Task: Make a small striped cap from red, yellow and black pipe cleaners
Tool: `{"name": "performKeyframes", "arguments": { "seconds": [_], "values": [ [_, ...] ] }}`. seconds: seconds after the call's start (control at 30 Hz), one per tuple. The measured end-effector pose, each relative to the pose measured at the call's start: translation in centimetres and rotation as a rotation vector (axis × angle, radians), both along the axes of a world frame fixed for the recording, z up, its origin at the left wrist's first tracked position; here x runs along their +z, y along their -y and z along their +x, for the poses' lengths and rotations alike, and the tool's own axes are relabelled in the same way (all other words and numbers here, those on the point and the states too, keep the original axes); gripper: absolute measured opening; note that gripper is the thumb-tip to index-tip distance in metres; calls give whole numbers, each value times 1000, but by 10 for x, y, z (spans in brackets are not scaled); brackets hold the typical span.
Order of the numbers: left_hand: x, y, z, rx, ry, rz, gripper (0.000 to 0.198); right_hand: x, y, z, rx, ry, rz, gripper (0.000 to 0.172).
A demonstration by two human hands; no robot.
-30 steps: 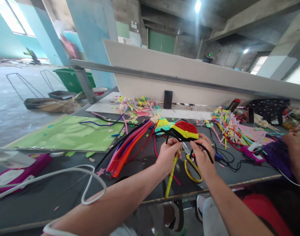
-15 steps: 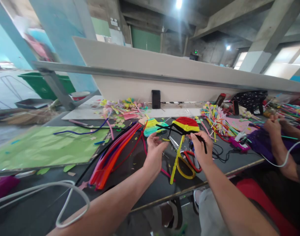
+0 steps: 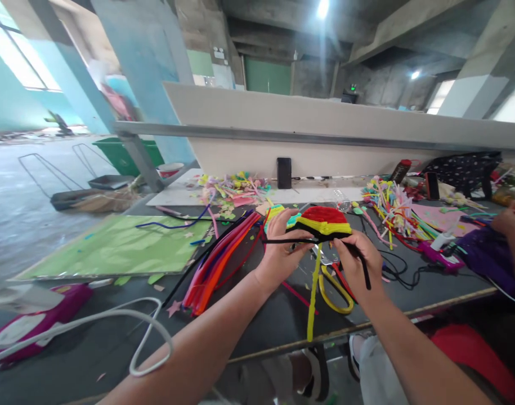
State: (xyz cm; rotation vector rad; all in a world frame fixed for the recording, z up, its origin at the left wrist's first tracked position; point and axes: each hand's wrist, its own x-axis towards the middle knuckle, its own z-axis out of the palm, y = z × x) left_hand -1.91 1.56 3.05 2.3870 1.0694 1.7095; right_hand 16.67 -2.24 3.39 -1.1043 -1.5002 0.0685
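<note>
A woven piece of red, yellow and black pipe cleaners (image 3: 325, 220) is held up over the dark table (image 3: 261, 320). My left hand (image 3: 280, 247) cups its left side with curled fingers. My right hand (image 3: 357, 260) pinches a black pipe cleaner (image 3: 289, 241) that runs along the piece's lower edge and trails past my fingers. A yellow pipe cleaner (image 3: 313, 295) hangs down from the piece. Scissors with yellow handles (image 3: 335, 287) lie on the table just below my hands.
A bundle of long pipe cleaners (image 3: 217, 259) lies left of my hands, beside a green sheet (image 3: 113, 244). A pink glue gun (image 3: 33, 320) with a white cable (image 3: 147, 337) sits front left. Loose pipe cleaners (image 3: 392, 214) are piled at right. Another person's hand (image 3: 513, 225) works at far right. A phone (image 3: 283, 172) leans on the back board.
My left hand has come back onto the woven piece after opening away from it. The black pipe cleaner is now stretched level under the piece. The camera swung slightly.
</note>
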Motion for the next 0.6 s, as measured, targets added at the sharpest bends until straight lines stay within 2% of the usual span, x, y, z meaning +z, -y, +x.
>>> {"name": "performKeyframes", "arguments": {
  "seconds": [0.23,0.6],
  "values": [
    [7,-1,-3,-192,155,-61,5,-1,2,-8,9,45,17,11],
    [5,5,2,-155,230,-39,3,0,5,-7,-77,8,-93,19]
  ]
}}
